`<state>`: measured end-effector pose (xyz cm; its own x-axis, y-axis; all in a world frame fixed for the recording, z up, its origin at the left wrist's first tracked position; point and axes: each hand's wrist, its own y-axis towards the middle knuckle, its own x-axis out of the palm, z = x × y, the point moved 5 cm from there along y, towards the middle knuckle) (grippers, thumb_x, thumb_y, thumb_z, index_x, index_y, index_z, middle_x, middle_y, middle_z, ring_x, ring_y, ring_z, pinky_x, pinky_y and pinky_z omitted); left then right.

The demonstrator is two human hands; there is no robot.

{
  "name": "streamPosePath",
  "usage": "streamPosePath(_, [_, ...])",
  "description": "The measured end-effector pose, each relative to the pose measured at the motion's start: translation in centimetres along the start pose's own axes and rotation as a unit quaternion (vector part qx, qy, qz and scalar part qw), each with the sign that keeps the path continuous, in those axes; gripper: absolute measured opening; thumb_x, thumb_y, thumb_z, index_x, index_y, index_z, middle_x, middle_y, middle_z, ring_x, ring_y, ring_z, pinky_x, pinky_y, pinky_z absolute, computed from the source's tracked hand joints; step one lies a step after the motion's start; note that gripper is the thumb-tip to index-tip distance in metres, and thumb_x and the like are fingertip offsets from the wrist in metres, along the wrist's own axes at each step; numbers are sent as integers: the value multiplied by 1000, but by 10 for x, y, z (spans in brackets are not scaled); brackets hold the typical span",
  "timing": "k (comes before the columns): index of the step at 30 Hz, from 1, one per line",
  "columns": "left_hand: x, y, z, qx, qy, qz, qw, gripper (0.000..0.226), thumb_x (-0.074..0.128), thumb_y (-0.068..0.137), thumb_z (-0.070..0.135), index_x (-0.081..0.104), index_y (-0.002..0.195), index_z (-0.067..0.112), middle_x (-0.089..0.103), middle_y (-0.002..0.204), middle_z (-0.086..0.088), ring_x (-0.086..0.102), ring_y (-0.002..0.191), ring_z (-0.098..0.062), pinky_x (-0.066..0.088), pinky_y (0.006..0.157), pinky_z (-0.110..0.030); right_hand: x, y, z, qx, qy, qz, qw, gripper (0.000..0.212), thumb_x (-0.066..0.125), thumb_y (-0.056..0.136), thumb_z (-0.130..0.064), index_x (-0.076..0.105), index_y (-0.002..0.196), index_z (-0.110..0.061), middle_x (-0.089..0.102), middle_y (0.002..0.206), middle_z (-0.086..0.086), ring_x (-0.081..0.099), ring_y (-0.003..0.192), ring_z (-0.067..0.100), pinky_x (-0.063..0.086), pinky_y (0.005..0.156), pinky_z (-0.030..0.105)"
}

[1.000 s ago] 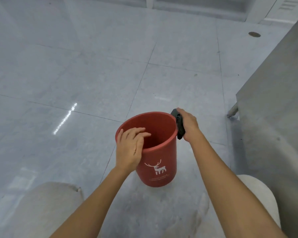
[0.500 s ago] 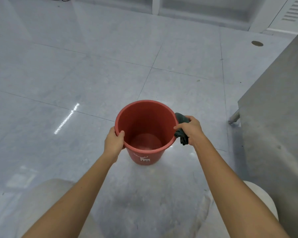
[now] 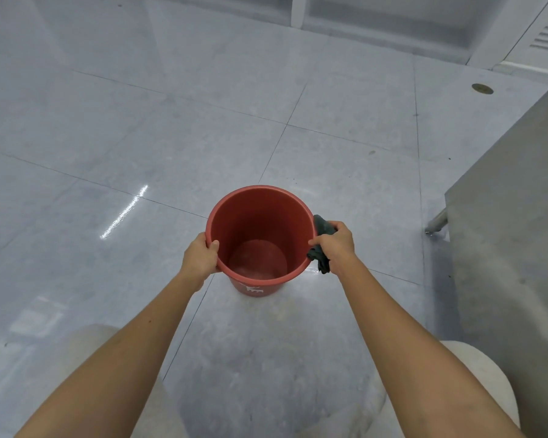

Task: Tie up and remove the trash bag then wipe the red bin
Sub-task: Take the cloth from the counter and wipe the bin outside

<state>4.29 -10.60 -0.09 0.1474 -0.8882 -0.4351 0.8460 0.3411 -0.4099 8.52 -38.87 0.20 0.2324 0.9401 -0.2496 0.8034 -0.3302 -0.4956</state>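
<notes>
Head view: round, smooth red bin (image 3: 260, 222).

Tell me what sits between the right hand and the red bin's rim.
In the head view, a dark cloth is bunched between the right hand and the red bin rim.

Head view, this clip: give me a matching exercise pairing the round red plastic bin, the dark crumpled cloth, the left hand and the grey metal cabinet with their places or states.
Things:
1. round red plastic bin
2. dark crumpled cloth
3. left hand
4. grey metal cabinet

States:
A. grips the bin's left rim
B. stands at the right edge of view
C. no bag inside, bottom visible
D. bunched in the right hand against the bin's right rim

Pairs: 1-C, 2-D, 3-A, 4-B
</notes>
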Motion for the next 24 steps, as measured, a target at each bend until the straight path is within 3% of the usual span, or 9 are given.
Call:
streamPosePath(6, [-4, 2, -6, -2, -3, 9, 1000, 31, 38, 102, 14, 47, 130, 6, 58, 121, -17, 58, 96, -28, 56, 68, -37, 9, 1, -2, -8, -9, -7, 1000, 51, 73, 72, 5, 53, 111, -22, 62, 111, 6, 66, 94, 29, 59, 81, 45])
streamPosePath(11, [-4, 0, 3, 0, 51, 24, 998, 30, 42, 100, 13, 46, 129, 5, 58, 122, -20, 59, 104, -34, 54, 85, -46, 8, 1, -8, -1, -7, -10, 1000, 49, 66, 74, 7, 52, 113, -20, 63, 106, 8, 67, 85, 26, 60, 74, 40])
streamPosePath(14, [0, 5, 33, 88, 179, 109, 974, 45, 48, 95, 10, 37, 139, 5, 48, 136, -19, 47, 123, -35, 43, 101, -47, -9, 3, -16, 3, 27, 18, 999, 51, 56, 74, 2, 43, 121, -17, 57, 97, 9, 64, 77, 23, 55, 64, 35])
streamPosePath(16, [14, 6, 68, 207, 181, 137, 952, 49, 49, 94, 12, 37, 141, 7, 44, 142, -14, 40, 131, -31, 36, 108, -44, -24, 8, -24, -2, 57, 16, 998, 46, 54, 76, -2, 41, 119, -14, 58, 94, 10, 65, 71, 23, 54, 61, 34])
streamPosePath(19, [52, 0, 129, 330, 143, 6, 933, 47, 51, 95, 20, 40, 141, 17, 46, 144, -3, 44, 130, -21, 33, 108, -31, -42, 1, -48, 18, 154, -66, 986, 35, 53, 79, -1, 51, 114, -8, 65, 97, 17, 69, 73, 28, 57, 68, 36])
streamPosePath(22, [83, -34, 197, 295, 84, -197, 931, 59, 54, 94, 34, 28, 147, 31, 36, 147, 11, 47, 123, -8, 34, 100, -24, -68, -33, -92, 79, 222, -163, 958, 29, 55, 79, -3, 64, 107, -2, 71, 102, 19, 73, 80, 29, 59, 64, 29])
streamPosePath(24, [92, -59, 245, 227, 9, -299, 927, 63, 54, 92, 44, 25, 147, 33, 39, 141, 9, 44, 124, -9, 37, 98, -24, -91, -58, -131, 101, 230, -192, 949, 31, 59, 77, -7, 66, 106, -1, 73, 99, 20, 73, 83, 30, 59, 67, 31])
